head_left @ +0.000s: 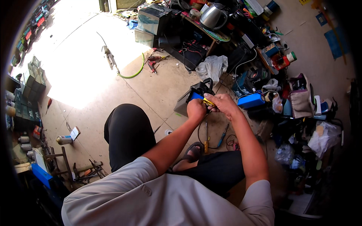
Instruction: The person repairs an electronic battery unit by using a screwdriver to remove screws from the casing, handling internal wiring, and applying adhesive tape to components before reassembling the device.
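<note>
My left hand [197, 110] is closed in front of a dark grey battery-like box [183, 103] on the floor. Against it works my right hand [223, 104], its thumb and fingers pinching a small yellow object [208, 102] whose kind I cannot make out. The yellow object sits between the two hands. What the left fingers hold is hidden. Just behind them, a blue block [195, 95] shows in the top of the box, and a black handle-like part [206, 86] rises at its far side.
Near my foot lie a yellow-handled screwdriver [206, 145] and a blue-handled tool [222, 136] with a dark cable. Another blue block [251, 100] sits on the clutter at right. Red-handled tools [152, 64] and a green cable [138, 71] lie farther off. A steel kettle [213, 16] stands on a shelf.
</note>
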A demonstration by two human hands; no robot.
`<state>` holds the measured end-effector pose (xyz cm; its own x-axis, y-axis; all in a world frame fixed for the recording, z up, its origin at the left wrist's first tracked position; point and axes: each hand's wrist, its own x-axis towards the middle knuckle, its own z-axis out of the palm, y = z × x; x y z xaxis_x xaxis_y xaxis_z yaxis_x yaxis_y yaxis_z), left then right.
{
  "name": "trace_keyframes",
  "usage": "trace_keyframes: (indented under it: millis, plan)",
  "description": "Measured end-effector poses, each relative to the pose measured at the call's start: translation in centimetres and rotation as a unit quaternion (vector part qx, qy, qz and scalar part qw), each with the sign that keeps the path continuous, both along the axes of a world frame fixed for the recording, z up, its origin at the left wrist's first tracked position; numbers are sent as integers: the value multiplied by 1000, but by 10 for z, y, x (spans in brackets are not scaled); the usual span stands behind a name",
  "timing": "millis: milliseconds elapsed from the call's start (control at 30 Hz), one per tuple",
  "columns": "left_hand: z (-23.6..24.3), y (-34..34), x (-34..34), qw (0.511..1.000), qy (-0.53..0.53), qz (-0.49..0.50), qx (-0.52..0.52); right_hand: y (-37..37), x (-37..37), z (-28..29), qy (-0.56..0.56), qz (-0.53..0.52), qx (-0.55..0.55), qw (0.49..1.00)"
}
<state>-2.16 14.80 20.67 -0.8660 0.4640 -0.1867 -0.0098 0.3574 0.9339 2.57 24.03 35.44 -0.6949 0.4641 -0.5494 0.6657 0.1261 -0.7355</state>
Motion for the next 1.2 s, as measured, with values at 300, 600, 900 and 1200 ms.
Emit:
trace_keyframes:
  millis: [300,600,900,1200]
  plan:
    - [-1,-2,1,999,12,26,30,-23,14,45,18,-46,-19,999]
    - [-5,-6,-7,966,-221,-50,122,-11,24,31,46,-26,-22,998]
    - [20,-31,2,805,-550,-50,216,-5,42,29,32,-24,-56,998]
    - [22,-26,23,641,-644,-120,399,1,51,12,-23,22,-66,997]
